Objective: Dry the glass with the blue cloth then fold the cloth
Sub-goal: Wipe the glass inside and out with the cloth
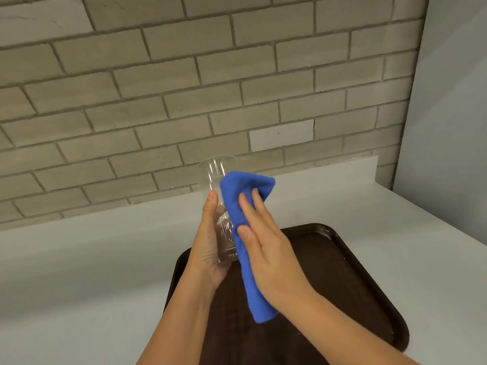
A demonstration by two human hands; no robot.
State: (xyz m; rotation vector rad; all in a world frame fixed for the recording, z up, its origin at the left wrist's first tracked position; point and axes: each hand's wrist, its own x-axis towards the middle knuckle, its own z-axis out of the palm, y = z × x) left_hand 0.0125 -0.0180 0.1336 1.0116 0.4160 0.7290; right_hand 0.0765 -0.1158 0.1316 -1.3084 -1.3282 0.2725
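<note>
A tall clear glass (214,175) is held upright in the air above the tray, rim up. My left hand (208,246) grips its lower half from the left, thumb along its side. The blue cloth (237,196) lies against the glass's right side and hangs down below it in a long strip. My right hand (266,248) presses the cloth onto the glass with flat fingers. The lower right part of the glass is hidden behind the cloth.
A dark brown tray (350,280) lies on the white counter (87,272) under my hands. A grey brick wall (184,88) rises behind the counter. A pale flat panel (453,114) closes the right side.
</note>
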